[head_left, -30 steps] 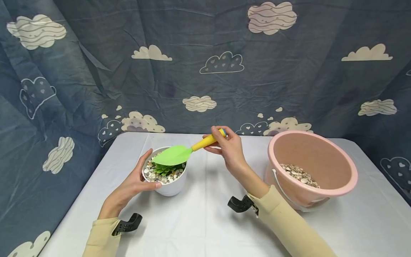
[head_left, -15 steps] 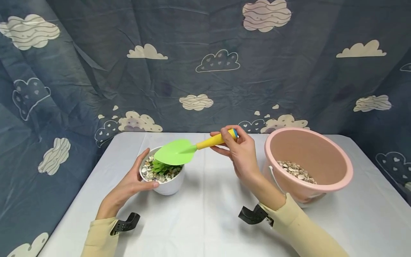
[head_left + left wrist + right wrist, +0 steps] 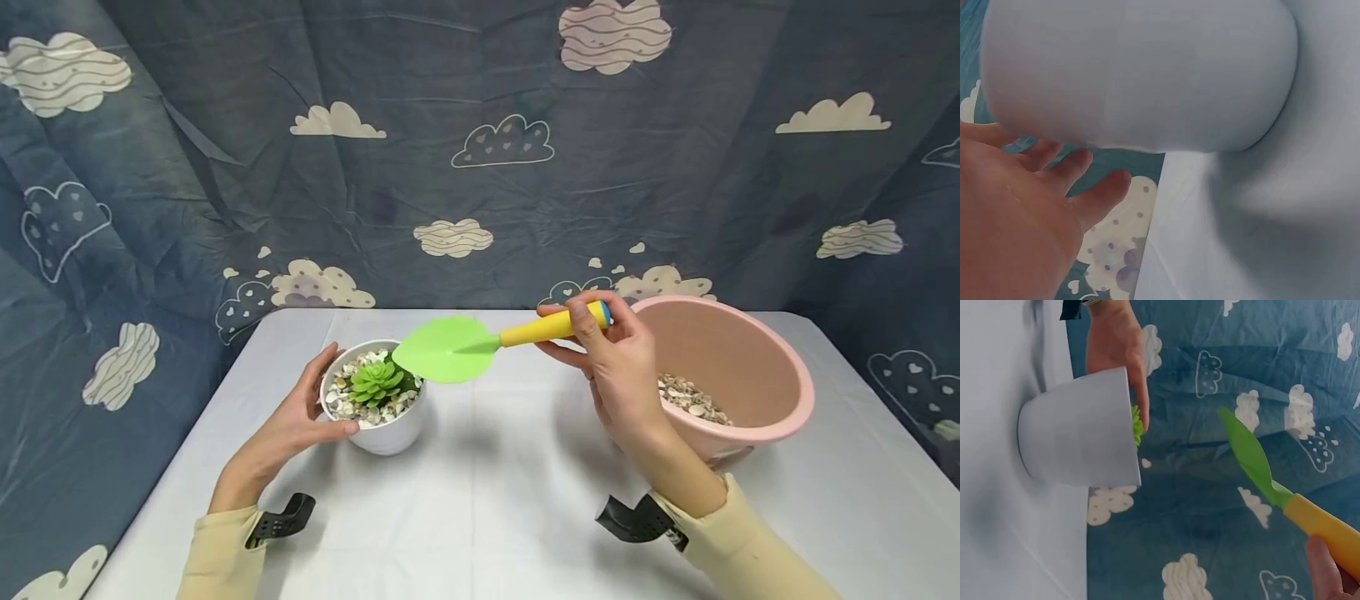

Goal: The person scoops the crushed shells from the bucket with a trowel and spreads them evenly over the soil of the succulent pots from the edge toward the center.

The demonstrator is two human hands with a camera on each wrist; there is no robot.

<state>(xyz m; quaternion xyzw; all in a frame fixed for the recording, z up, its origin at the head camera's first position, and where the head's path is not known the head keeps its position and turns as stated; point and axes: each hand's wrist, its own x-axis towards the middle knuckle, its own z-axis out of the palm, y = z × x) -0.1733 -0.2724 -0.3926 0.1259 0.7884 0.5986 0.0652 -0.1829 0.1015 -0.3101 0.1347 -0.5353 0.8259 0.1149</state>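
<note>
My right hand (image 3: 618, 367) pinches trowel (image 3: 480, 348) handle, blade mid-frame, w/ pink bucket (image 3: 757, 367) right. Left hand (image 3: 296, 425), fingers loosely curved, cups white pot (image 3: 378, 429) left of center.

A dark blue cloth backdrop (image 3: 420, 158) hangs across the whole far side, from nine o'clock round through twelve to three, creased and folded. It is printed with clouds, some cream with wavy lines, some plain cream, some only outlined and filled with small hearts. At six o'clock and through the middle stands a table covered in a white sheet (image 3: 480, 500), which shows faint fold lines. The light is soft and even, leaving pale shadows on the sheet
</note>
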